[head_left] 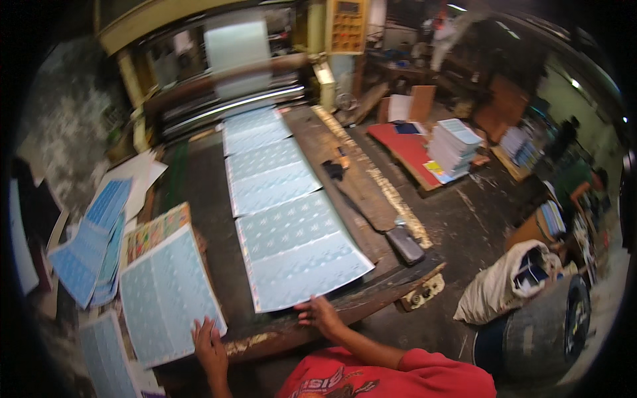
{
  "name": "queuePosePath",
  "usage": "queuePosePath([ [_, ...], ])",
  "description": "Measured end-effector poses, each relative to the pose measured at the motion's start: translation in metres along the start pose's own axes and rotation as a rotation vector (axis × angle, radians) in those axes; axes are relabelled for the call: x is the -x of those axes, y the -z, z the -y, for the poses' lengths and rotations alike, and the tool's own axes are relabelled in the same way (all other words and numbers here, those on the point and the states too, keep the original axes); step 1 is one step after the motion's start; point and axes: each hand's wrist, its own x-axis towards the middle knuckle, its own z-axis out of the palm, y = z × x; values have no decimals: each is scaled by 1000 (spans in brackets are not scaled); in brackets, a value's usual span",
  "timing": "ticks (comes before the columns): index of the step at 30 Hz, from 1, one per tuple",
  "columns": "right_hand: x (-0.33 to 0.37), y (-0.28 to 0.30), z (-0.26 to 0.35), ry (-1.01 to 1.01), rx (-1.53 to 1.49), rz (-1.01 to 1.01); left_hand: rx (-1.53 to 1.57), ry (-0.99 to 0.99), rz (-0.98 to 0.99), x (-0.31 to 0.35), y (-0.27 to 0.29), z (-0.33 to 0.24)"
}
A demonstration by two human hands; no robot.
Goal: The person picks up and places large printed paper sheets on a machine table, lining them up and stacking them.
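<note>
A light blue patterned printed sheet (302, 255) lies at the near end of the dark machine bed, its front edge slightly raised. My right hand (320, 317) is at that front edge, fingers apart and holding nothing that I can make out. Behind this sheet, more printed sheets (269, 172) run in a line back to the rollers. Over on the left, a stack of similar sheets (166, 298) rests beside the bed, with a multicoloured print showing at its far end. My left hand (211, 345) is by the stack's near right corner, open, its fingers loosely spread.
A roller machine (232, 106) stands at the far end, a pale sheet (237, 53) hanging above it. Loose blue prints (99, 239) lie far left. On the bed's right side sits a dark oblong object (405, 245). Rightward are a red-topped table (401, 146), a sack (494, 285) and a drum (537, 335).
</note>
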Motion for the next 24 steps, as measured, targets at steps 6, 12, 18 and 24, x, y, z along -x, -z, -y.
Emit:
queuePosePath([
  [6, 5, -18, -13, 75, -35, -120, 533, 302, -274, 5, 27, 11],
  [12, 21, -27, 31, -16, 47, 320, 351, -195, 274, 27, 29, -39],
  [18, 19, -6, 30, -125, 116, 187, -44, -337, 271, 27, 24, -48],
  [24, 43, 39, 1, -203, 99, 54, -241, -114, -170, -1, 1, -1],
])
